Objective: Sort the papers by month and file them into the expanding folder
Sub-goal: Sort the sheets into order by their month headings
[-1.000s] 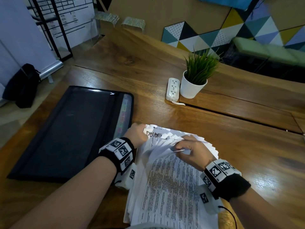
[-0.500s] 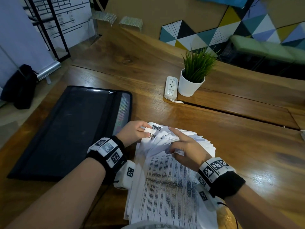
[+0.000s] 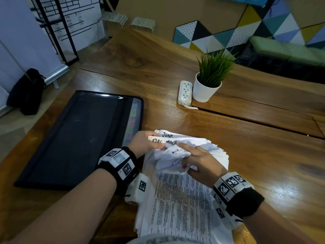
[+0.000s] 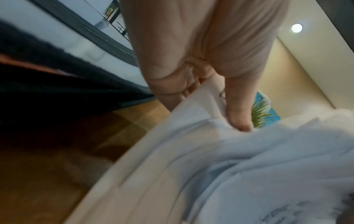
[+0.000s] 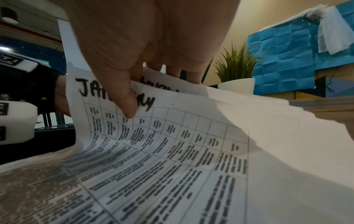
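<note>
A stack of printed papers lies on the wooden table in front of me, its far ends fanned and curled up. Handwritten month names show on the top edges: "JUNE" and one below it. My left hand pinches the upper left corners of the lifted sheets. My right hand grips a bunch of curled sheets, thumb on a page headed "JANUARY". The black expanding folder lies flat to the left, its coloured tabs facing the papers.
A white power strip and a white pot with a green plant stand beyond the papers. A seam and a raised table section run behind them. A black bag sits on the floor at far left.
Both hands have leafed further through the stack. The "December" sheet on top gave way to "June". The right hand now bunches several curled sheets toward me.
</note>
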